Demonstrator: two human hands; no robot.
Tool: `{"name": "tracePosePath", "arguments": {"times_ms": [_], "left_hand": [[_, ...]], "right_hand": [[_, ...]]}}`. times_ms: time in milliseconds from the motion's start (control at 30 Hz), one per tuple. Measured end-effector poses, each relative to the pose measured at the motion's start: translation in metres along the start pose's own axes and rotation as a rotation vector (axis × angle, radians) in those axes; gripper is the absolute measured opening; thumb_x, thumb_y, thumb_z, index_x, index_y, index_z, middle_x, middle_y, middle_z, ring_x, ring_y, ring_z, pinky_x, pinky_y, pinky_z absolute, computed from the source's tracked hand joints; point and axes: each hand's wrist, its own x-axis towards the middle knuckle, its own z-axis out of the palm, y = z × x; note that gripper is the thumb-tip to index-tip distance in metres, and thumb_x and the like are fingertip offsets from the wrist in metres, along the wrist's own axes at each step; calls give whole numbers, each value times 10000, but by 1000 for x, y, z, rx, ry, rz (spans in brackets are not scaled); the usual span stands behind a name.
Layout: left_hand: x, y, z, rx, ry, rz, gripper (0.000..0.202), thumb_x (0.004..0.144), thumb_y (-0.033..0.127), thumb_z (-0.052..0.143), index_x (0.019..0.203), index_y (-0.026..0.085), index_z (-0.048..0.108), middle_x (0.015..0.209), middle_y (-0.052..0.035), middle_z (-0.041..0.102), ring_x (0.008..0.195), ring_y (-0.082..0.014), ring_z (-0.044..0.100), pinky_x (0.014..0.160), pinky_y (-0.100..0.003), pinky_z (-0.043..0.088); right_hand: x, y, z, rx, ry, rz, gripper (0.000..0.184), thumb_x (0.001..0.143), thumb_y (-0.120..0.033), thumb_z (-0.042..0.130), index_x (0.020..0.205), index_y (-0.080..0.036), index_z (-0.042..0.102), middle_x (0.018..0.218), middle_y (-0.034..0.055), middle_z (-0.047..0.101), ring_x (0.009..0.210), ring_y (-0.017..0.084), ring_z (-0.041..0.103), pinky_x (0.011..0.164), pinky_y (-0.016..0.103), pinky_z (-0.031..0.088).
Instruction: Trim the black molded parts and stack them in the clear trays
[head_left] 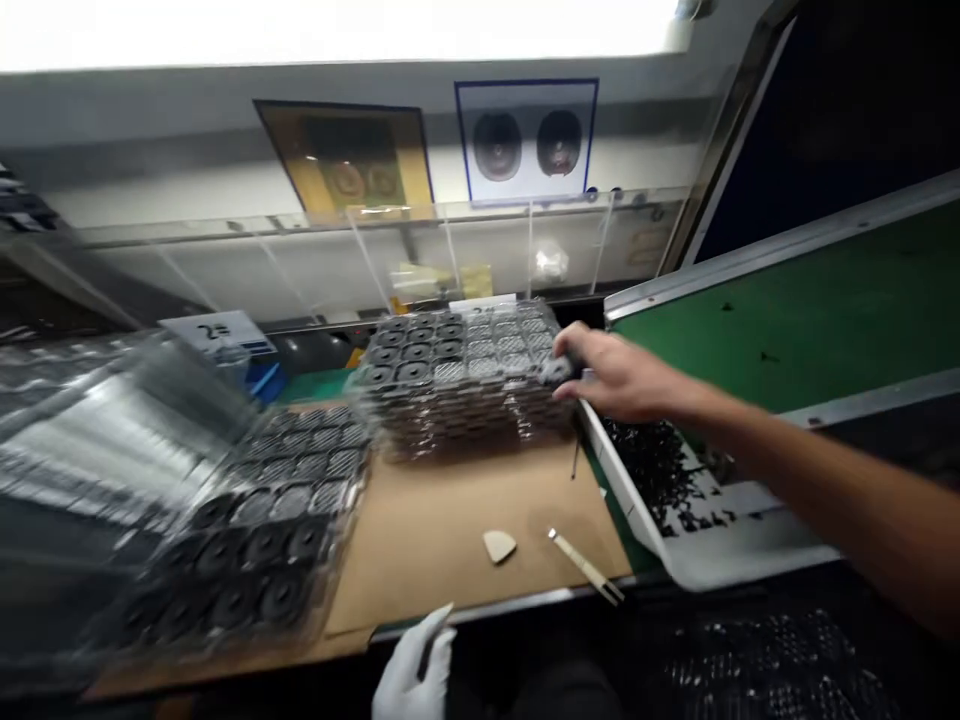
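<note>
The right hand (619, 375) seems to pinch a dark part (556, 370).

The head-worn camera looks out from above the desk's (465, 550) near edge, facing forward and tilted down, and it is the only view here. The gloved left hand (412, 670) sits right at the bottom edge of the frame, closest to the lens. The right hand (619, 375) reaches in from the lower right toward the stack of trays (465, 380) in the middle distance. Farther off, at the top of the frame, the view takes in a poster (526, 140) on the back wall. A green board (795, 320) fills the right side.
</note>
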Motion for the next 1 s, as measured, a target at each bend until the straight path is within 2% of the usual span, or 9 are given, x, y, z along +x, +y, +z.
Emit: {"name": "tracePosePath", "arguments": {"times_ms": [133, 200, 267, 367, 500, 633, 800, 900, 1000], "left_hand": [[-45, -4, -15, -81, -72, -4, 346, 908, 480, 616, 1064, 219, 783, 989, -69, 800, 851, -211, 768, 850, -288, 634], [-61, -9, -21, -106, -28, -45, 365, 904, 518, 613, 1044, 229, 787, 922, -63, 795, 797, -200, 759, 805, -266, 634], [-71, -17, -27, -124, 31, -97, 400, 892, 565, 607, 1016, 235, 795, 868, -61, 786, 763, -196, 750, 770, -252, 631], [-79, -28, -35, -155, 3, -194, 393, 869, 562, 625, 1012, 241, 801, 907, -63, 793, 793, -202, 757, 777, -254, 632], [-74, -33, -37, -207, -86, -325, 378, 884, 492, 593, 1069, 222, 785, 1007, -77, 791, 879, -225, 759, 858, -314, 631], [-55, -26, -22, -271, -135, -346, 348, 906, 424, 584, 1111, 204, 758, 1016, -72, 781, 879, -228, 749, 871, -361, 625], [-21, -2, -4, -294, -128, -109, 291, 959, 322, 557, 1172, 206, 718, 1059, -76, 765, 933, -213, 733, 877, -349, 607], [-1, 15, -1, -151, -60, 167, 366, 950, 277, 580, 1299, 197, 655, 1147, -118, 735, 1029, -242, 706, 920, -388, 587], [13, 27, -2, 122, -55, 448, 482, 881, 308, 687, 1352, 219, 635, 1286, -161, 679, 1152, -324, 654, 978, -469, 544]], "right_hand": [[-19, -29, 162, 207, -294, 161, 395, 760, -322, 840, 1075, -231, 621, 915, -18, 665, 791, 136, 589, 724, 270, 462], [-20, -30, 216, 279, -388, 294, 303, 868, -354, 747, 1087, -190, 617, 894, -10, 657, 729, 116, 597, 664, 257, 498], [-15, -25, 247, 326, -460, 434, 276, 950, -399, 645, 1084, -158, 625, 891, 3, 656, 695, 110, 607, 628, 263, 531], [1, -9, 259, 368, -499, 621, 303, 982, -437, 589, 1076, -153, 636, 927, 21, 665, 714, 115, 623, 635, 276, 559], [15, 20, 237, 468, -417, 767, 393, 990, -519, 537, 1127, -157, 607, 913, 22, 653, 658, 103, 591, 585, 258, 527], [-15, 22, 219, 748, -313, 728, 476, 1016, -607, 328, 1227, -217, 501, 939, 70, 710, 602, 119, 586, 542, 252, 476], [-90, -13, 239, 1180, -267, 568, 478, 987, -650, 293, 1292, -332, 476, 1274, 78, 695, 969, 212, 715, 851, 399, 558], [-120, -31, 257, 1507, -254, 555, 461, 976, -651, 345, 1291, -353, 501, 1246, 52, 705, 1030, 232, 716, 951, 451, 529], [-136, -44, 272, 1675, -260, 585, 424, 983, -628, 380, 1256, -344, 538, 1167, 29, 729, 1007, 221, 716, 953, 445, 531]]}}
